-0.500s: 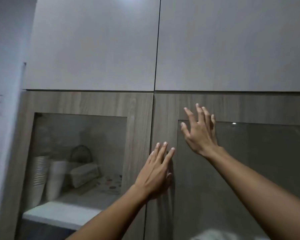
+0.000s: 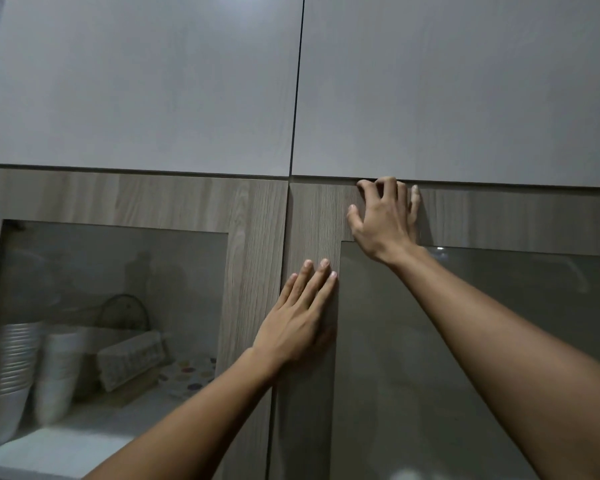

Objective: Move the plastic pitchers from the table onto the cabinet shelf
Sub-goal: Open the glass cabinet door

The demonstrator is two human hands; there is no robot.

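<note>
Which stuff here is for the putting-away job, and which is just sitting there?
For the job:
- right hand, fingers hooked over the top edge of the right glass door
- left hand, flat on that door's frame

Just sitting there, behind the left glass door:
- stacked bowls
- white cups
- patterned box

No pitchers are in view.

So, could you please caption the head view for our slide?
Right hand hooks the right glass door's top edge; left hand lies flat.

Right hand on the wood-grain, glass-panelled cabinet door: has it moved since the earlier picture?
Yes. The right hand has climbed from the glass pane's top edge to the wood-grain cabinet door's upper edge, fingertips hooking there.
</note>
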